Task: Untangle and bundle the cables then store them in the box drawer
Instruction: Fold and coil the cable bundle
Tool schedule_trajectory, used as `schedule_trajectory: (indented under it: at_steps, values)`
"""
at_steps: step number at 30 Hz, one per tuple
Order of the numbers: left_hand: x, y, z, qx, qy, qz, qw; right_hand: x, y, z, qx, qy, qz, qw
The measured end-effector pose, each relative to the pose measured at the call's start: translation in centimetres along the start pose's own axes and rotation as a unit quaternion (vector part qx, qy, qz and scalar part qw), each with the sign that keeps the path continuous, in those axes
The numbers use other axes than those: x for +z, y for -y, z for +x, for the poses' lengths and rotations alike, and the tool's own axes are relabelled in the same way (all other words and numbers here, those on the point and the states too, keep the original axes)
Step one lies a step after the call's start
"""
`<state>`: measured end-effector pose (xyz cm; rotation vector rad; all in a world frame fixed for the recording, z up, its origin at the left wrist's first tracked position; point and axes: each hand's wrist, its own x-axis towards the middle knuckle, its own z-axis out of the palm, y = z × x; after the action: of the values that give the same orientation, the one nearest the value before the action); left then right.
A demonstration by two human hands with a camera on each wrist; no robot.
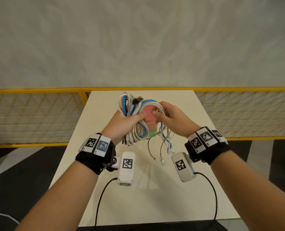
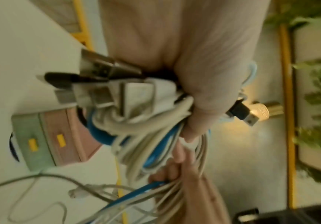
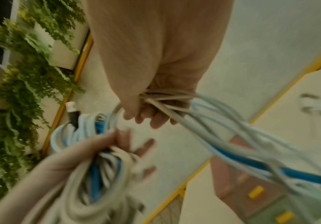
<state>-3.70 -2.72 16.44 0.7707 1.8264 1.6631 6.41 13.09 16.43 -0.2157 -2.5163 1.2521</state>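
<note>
A coiled bundle of white, grey and blue cables [image 1: 131, 114] is held above the table. My left hand [image 1: 123, 122] grips the coil around its middle, with several USB plugs [image 2: 102, 91] sticking out beside the palm. My right hand [image 1: 168, 117] grips the strands that run off the coil [image 3: 165, 98]; their loose ends [image 1: 161, 152] dangle toward the table. Behind the cables stands the small drawer box [image 1: 149, 117], pink over green with yellow pulls [image 2: 59, 139]; both drawers look closed.
The cream table [image 1: 146, 194] has free surface in front of the box. A yellow mesh fence [image 1: 38, 117] runs behind it on both sides. A small white object [image 3: 312, 106] lies on the table. Black wrist-camera leads [image 1: 101, 197] hang over the near edge.
</note>
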Motion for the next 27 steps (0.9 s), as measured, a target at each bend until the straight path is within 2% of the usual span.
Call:
schedule_trajectory:
  at_steps: [3, 5, 8, 11, 19, 22, 27]
  values:
    - [-0.4, 0.0, 0.3, -0.016, 0.015, -0.092, 0.995, 0.2, -1.6, -1.2, 0.034, 0.022, -0.003, 0.999]
    - [-0.4, 0.1, 0.4, -0.016, 0.016, -0.099, 0.995, 0.3, -1.6, -1.4, 0.055, 0.003, 0.029, 0.998]
    - [0.5, 0.6, 0.3, -0.017, -0.047, -0.023, 0.999, 0.4, 0.2, -1.2, 0.062, -0.054, 0.056, 0.995]
    - [1.5, 0.7, 0.2, -0.009, -0.099, 0.046, 0.994, 1.2, 2.3, -1.3, 0.038, -0.065, 0.016, 0.997]
    - [2.1, 0.4, 0.6, 0.045, -0.091, 0.137, 0.985, 3.0, 2.4, -1.3, 0.005, -0.114, 0.078, 0.990]
    - [2.2, 0.4, 0.7, 0.053, -0.074, 0.124, 0.988, 2.8, 2.8, -1.2, -0.006, -0.090, 0.091, 0.992]
    - [2.1, 0.4, 0.4, 0.031, -0.025, 0.076, 0.996, 1.7, 2.4, -0.9, 0.037, 0.006, 0.000, 0.999]
